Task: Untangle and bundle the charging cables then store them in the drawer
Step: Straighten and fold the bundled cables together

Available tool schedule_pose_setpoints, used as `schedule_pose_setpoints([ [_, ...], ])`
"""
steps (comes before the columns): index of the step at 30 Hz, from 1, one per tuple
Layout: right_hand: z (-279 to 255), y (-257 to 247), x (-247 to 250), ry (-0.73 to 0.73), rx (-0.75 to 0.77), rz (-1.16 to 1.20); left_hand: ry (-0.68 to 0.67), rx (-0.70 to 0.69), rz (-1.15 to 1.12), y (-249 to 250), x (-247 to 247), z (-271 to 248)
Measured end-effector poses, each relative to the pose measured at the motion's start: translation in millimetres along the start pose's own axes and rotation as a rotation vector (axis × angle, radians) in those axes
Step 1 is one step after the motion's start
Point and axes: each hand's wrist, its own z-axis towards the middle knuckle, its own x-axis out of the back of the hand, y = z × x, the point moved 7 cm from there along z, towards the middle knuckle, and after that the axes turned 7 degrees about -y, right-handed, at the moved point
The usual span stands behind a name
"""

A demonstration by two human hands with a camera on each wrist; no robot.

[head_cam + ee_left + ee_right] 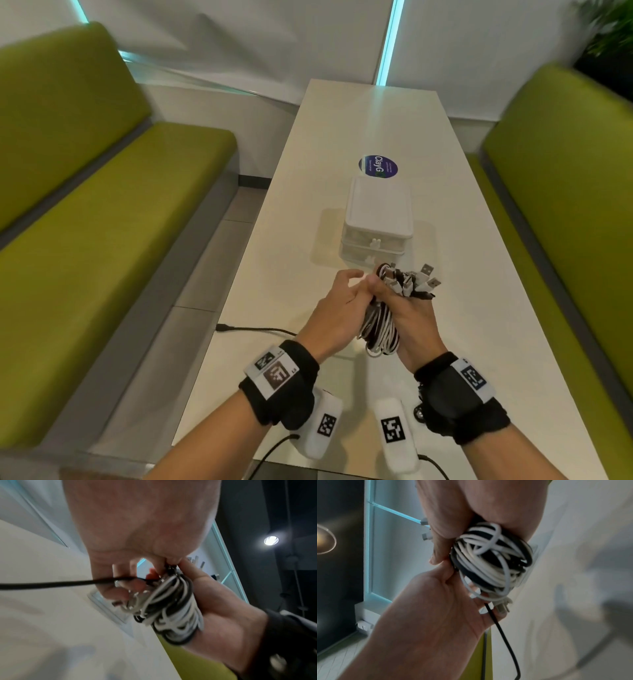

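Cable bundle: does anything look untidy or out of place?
Yes. The right hand grips the bundle, yet one black cable hangs loose from it past the left hand. The plugs splay unevenly. Both drawers look closed.

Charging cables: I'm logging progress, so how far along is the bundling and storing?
Done: the black and white cables are coiled into one bundle. In hand: the right hand grips it above the table, the left hand at its side. Left: both drawers of the drawer box look closed, nothing stored.
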Motion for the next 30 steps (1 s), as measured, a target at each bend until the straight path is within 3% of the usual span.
schedule_pose_setpoints([
  [5,1,-13,-4,-0.022,0.010,-0.128,-0.182,0.026,-0.155,11,3,0],
  [9,2,-24,-12,-0.109,0.029,-0.123,-0.193,0.096,-0.323,-1,19,9],
  [13,2,-27,-17,-0.143,0.051,-0.108,-0.204,0.122,-0.321,-7,25,11],
  [18,-6,-21,-23,-0.172,-0.065,0.019,-0.263,0.139,-0.310,-18,21,-5],
  [20,-9,-19,-20,-0.147,-0.107,-0.020,-0.221,0.101,-0.197,-16,42,-14],
  [23,-7,-27,-5,-0.100,-0.088,-0.210,-0.264,0.049,0.361,-23,80,-27],
  [25,-5,-39,0,-0.115,-0.016,-0.373,-0.298,0.086,0.603,-29,103,-35],
  [27,-6,-45,-6,-0.181,0.026,-0.518,-0.274,0.065,0.609,-20,115,-41],
  [30,-10,-40,-28,-0.319,0.036,-0.603,-0.254,-0.127,0.574,11,100,-37],
])
